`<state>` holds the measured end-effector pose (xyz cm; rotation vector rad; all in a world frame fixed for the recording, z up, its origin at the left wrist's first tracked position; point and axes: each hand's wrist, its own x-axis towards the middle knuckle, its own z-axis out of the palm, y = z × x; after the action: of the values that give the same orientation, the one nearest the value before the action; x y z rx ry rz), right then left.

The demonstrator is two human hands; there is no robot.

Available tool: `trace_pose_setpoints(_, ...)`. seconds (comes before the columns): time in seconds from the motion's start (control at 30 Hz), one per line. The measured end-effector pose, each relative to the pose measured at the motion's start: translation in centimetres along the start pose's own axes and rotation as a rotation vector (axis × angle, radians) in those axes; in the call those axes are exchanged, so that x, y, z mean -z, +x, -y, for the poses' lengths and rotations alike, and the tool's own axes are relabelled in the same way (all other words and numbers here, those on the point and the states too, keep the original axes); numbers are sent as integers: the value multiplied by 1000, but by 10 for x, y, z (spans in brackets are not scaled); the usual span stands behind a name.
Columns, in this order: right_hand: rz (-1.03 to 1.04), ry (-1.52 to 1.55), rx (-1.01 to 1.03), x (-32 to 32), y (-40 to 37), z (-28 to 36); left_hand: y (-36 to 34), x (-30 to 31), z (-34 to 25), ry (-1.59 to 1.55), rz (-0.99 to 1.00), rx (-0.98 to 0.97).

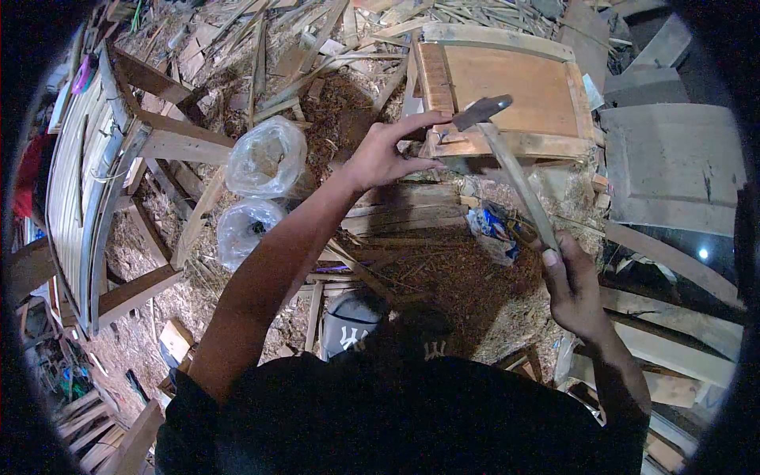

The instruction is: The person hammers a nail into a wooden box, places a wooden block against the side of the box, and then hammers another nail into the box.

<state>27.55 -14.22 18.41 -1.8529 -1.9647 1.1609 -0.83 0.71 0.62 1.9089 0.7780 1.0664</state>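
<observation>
My right hand [574,289] grips the lower end of a wooden-handled hammer [511,170]. Its dark metal head [480,112] is raised over the near edge of a small wooden box frame [507,91]. My left hand [389,150] reaches out to that near left corner of the frame, fingers spread, thumb and forefinger pinched close to the wood just under the hammer head. Whether a nail sits between those fingers is too small to tell. The frame lies on a pile of planks and sawdust.
Two clear plastic bags [267,158] lie to the left on sawdust. A slatted wooden chair frame [103,182] stands at far left. Wood offcuts [317,39] cover the ground behind. Grey boards [673,166] lie at right. A printed wrapper [495,226] sits below the frame.
</observation>
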Motion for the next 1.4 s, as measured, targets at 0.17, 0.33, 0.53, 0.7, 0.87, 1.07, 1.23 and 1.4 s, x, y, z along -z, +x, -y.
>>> trace_pose_setpoints(0.17,31,-83,-22,-1,4,4,-1,-2,2,6,-12,-15)
trace_pose_setpoints(0.33,72,-23,-83,-6,4,11,-3,-8,1,32,-50,39)
trace_pose_setpoints(0.53,167,-106,-276,2,10,12,-3,-10,-1,10,-66,52)
trace_pose_setpoints(0.7,22,-34,-97,-5,7,10,-2,-11,0,26,-101,-23)
trace_pose_setpoints(0.87,44,-70,-62,1,12,14,-2,-10,2,-2,-84,7)
trace_pose_setpoints(1.07,-86,270,-188,19,-8,9,-2,-11,4,-2,-68,14)
trace_pose_setpoints(1.23,-58,-339,160,5,3,13,-2,-8,4,4,-52,34)
trace_pose_setpoints(1.4,-124,31,-17,28,1,38,-2,-9,7,22,-89,-23)
